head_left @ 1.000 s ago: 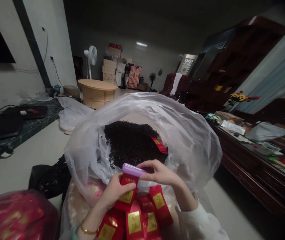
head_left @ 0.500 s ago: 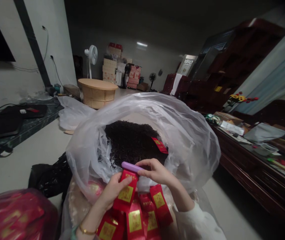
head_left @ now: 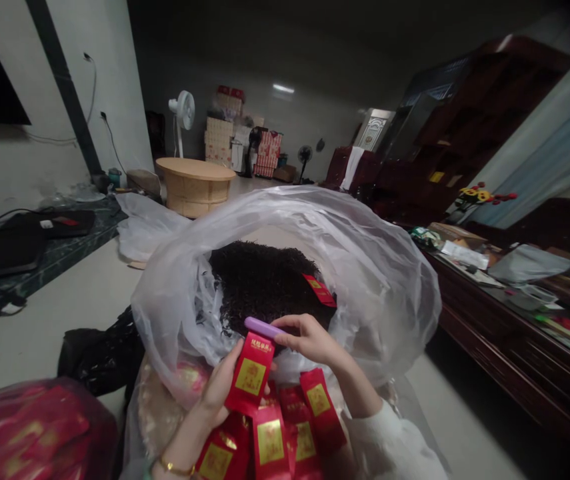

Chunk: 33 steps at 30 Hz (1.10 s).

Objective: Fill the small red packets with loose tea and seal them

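Note:
My left hand (head_left: 222, 383) supports a red tea packet (head_left: 249, 380) with gold lettering and a gold label, its fingers partly hidden behind it. Across the packet's top edge lies a slim, rounded purple bar (head_left: 263, 327), whose exact kind I cannot make out. Thumb and fingers of my right hand (head_left: 307, 337) are closed on the bar's right end. Just beyond both hands, dark loose tea leaves (head_left: 265, 280) fill a big clear plastic bag (head_left: 385, 280) with its mouth spread wide. Another red packet (head_left: 319, 290) rests on the leaves. Below my hands lie several filled red packets (head_left: 271, 440).
At lower left sits a clear bag of red packets (head_left: 35, 430), beside a black plastic bag (head_left: 97, 357). A cluttered dark wooden table (head_left: 485, 333) runs along the right. Farther back stand a round wooden tub (head_left: 197, 187) and a white fan (head_left: 183, 113).
My left thumb has moved off the packet's front to its side, uncovering the lettering. The packet and purple bar have risen slightly, with my right hand still on the bar.

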{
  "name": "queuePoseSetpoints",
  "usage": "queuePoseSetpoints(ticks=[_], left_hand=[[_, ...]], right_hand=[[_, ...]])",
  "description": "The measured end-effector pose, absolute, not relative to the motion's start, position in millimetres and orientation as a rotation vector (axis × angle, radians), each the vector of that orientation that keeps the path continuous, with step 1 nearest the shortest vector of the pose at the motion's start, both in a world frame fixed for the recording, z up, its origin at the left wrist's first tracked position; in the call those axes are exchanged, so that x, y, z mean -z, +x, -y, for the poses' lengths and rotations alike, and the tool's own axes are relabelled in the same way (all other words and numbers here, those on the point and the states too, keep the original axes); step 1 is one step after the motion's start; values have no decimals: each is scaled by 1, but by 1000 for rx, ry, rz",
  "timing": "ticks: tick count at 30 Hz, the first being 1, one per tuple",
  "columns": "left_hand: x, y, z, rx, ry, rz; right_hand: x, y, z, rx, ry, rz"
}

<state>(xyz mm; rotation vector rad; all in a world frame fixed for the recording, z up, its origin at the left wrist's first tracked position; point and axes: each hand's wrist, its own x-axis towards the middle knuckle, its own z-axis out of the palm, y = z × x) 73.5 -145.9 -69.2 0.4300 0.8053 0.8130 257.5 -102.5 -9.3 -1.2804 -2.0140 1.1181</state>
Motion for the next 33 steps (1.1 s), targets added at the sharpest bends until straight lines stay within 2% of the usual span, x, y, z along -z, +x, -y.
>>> queuePoseSetpoints(ticks=[9,18,33], left_hand=[[71,74,146,-843,439,-785],[75,72,145,-872,450,-787],[72,70,143,-846,442,-821]], right_hand=[[10,256,104,-1147,-1290,1978],[7,268,98,-1360,-1370,1725],[16,257,96,-1161,-1302,1942]])
